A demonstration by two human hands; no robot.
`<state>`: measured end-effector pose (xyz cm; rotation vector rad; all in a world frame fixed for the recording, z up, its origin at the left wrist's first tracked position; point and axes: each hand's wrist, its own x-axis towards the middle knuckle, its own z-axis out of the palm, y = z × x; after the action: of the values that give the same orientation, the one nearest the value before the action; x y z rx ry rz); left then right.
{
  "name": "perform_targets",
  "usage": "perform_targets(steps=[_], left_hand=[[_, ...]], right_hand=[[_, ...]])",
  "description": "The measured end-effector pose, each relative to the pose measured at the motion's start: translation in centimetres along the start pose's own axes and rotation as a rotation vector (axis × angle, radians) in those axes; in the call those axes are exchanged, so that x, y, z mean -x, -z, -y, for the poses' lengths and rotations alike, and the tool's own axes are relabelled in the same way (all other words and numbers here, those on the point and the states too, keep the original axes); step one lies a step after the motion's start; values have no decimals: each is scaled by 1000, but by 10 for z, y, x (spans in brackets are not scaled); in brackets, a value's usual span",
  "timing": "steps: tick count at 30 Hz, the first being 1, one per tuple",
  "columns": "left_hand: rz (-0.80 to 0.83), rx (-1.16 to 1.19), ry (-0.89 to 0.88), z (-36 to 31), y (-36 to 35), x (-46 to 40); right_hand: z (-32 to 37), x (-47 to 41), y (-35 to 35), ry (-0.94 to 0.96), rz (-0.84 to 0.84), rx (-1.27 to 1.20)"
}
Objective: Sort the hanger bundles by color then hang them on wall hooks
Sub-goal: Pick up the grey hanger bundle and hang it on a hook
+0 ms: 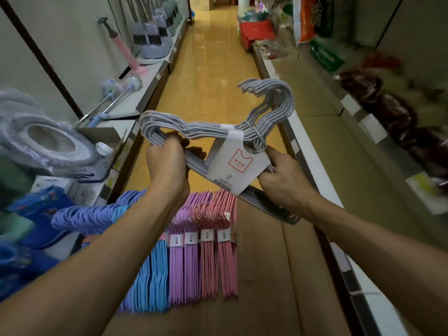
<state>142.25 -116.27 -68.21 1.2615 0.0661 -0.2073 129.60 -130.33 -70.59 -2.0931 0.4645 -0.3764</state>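
Observation:
I hold a grey hanger bundle (208, 130) with a white paper label up in front of me, hooks pointing up and to the right. My left hand (167, 163) grips its left shoulder end. My right hand (282, 179) grips the bottom bars at the right of the label. Below, on a cardboard sheet (266, 275), lie sorted bundles side by side: blue hanger bundles (152, 282), purple hanger bundles (184, 263) and pink hanger bundles (224, 251). No wall hooks are in view.
A narrow shop aisle with a yellow floor (213, 69) runs ahead. The left shelf (135, 98) holds mops, brooms, boxes and a wrapped roll (43, 139). The right shelf (315, 141) carries packaged goods. More blue-purple hangers (84, 217) stick out at lower left.

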Motion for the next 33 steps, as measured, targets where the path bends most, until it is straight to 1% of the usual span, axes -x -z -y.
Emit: perform_targets(steps=[5, 9, 13, 17, 20, 23, 26, 33], left_hand=[[-45, 116, 24, -132, -41, 21], [6, 134, -3, -253, -77, 39], [-1, 145, -48, -378, -110, 51], [31, 174, -107, -497, -132, 70], [80, 207, -139, -570, -135, 89], [88, 254, -138, -628, -132, 114], [119, 290, -151, -676, -125, 139], [208, 151, -226, -747, -100, 172]], right_hand=[[122, -7, 66, -6, 2, 15], [233, -15, 125, 11, -38, -10], [347, -25, 178, 69, -106, -10], [456, -35, 229, 121, -102, 53], [531, -35, 264, 157, -97, 138], [594, -27, 291, 181, -113, 215], [640, -17, 305, 192, -119, 237], [702, 13, 310, 211, -141, 169]])
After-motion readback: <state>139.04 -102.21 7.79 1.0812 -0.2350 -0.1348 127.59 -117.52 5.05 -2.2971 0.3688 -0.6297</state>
